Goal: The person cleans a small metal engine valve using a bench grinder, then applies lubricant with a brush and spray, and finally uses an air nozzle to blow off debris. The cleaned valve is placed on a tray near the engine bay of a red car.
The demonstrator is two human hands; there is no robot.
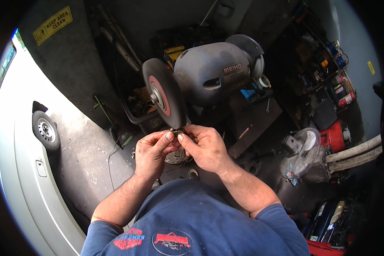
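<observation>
A grey bench grinder [213, 70] stands in front of me, with a dark wheel [178, 96] with a red centre ring on its left end. Right under the lower rim of that wheel, both my hands pinch a small dark metal piece [176, 132]. My left hand [152, 149] grips its left side between thumb and fingers. On the other side my right hand [204, 147] has its thumb and curled fingers closed on the same piece. Its exact kind is too small to make out, and fingers cover most of it. The piece is at or very near the wheel's edge.
A standing fan [305, 149] is at the right, near a red container [333, 135]. Shelves with tools and cans [324, 81] line the right wall. A pencil-like stick [245, 131] lies on the dark bench board [260, 123]. At the left is a white vehicle [21, 170].
</observation>
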